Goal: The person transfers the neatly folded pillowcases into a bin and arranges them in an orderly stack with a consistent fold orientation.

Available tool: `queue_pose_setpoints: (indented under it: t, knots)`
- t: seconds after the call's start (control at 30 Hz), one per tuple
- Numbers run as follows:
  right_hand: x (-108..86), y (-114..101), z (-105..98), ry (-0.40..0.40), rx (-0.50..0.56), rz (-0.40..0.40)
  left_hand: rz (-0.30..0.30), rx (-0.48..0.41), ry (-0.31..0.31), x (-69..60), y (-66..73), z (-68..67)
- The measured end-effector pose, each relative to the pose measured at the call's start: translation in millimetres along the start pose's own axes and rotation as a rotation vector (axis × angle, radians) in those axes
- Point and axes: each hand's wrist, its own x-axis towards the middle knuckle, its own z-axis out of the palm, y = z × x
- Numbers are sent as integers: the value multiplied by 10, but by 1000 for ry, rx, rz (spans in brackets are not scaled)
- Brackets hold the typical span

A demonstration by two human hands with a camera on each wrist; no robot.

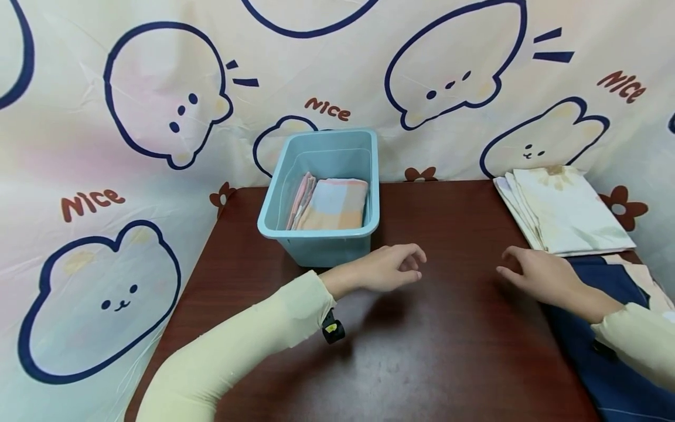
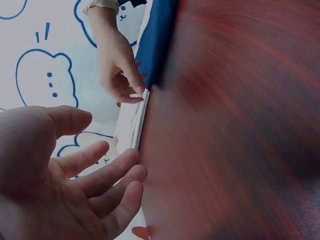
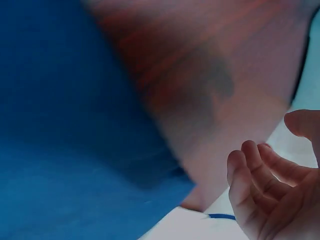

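Both hands are empty, with fingers loosely bent: the left hand (image 1: 387, 269) hangs near the light-blue plastic bin (image 1: 327, 251), and the right hand (image 1: 551, 278) is by the navy cloth (image 1: 572, 346) and folded white floral cloth (image 1: 585, 217), perhaps laid at that side for easy reach. Inside the bin, a folded pastel checked cloth (image 1: 340, 205) stands beside a pinkish folded cloth (image 1: 302, 200), probably to save room.

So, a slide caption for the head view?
Empty left hand near a blue bin of folded cloths; empty right hand near navy fabric.
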Motion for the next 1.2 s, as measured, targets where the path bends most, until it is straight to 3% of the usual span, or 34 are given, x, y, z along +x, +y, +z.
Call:
queue_pose_setpoints:
  t: [0.37,0.67,0.93,1.2]
  knots:
    - [-195,332,80,-25,-85,72,-27,-53,-10,-13,-110,72]
    - [-304,537,83,-149,-119,188,-38,-71,-20,14,-220,178]
    - [-209,604,118,-177,-114,23,-56,-74,-22,29,-278,223]
    - [-82,512,117,-273,91,-30,-65,-92,-26,49,-312,222]
